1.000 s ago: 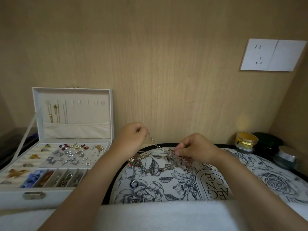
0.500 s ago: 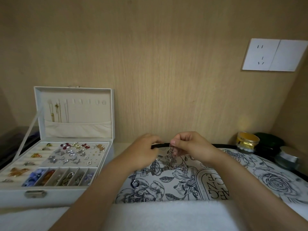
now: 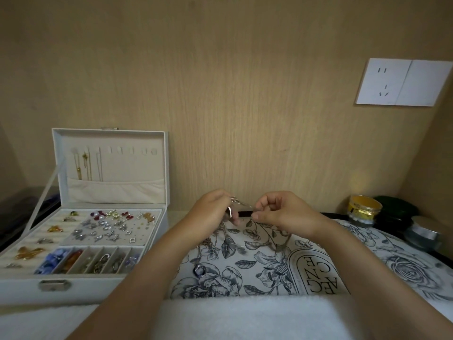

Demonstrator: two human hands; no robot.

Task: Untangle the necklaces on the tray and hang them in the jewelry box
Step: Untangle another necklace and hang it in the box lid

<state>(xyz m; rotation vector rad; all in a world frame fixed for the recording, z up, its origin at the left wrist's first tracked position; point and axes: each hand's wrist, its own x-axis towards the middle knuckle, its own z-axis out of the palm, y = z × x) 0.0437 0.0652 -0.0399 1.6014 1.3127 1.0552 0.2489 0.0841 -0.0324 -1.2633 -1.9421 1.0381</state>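
At your far left the jewelry box (image 3: 98, 289) stands open, its lid upright against the wall. A few gold necklaces (image 3: 87, 165) hang from the lid's leftmost hooks, and the other hooks are bare. The compartments below hold earrings, rings and beads.

Your left hand (image 3: 210, 212) is raised over the tray's far edge, fingers curled in and pinching one end of a silver chain (image 3: 241, 203), with a small ring showing at the fingertips. The chain runs short and taut across to your right hand (image 3: 286, 212), whose thumb and forefinger pinch its other end while the remaining fingers curl loosely.

Below both hands lies the floral tray (image 3: 404, 261). On it, near your left forearm, rest a blue pendant (image 3: 199, 271) and a loose tangle of fine chain; which strand joins which, you cannot tell.

Beyond the tray at right sit a gold jar (image 3: 364, 211), a dark green jar (image 3: 397, 213) and a silver-lidded jar (image 3: 422, 233).
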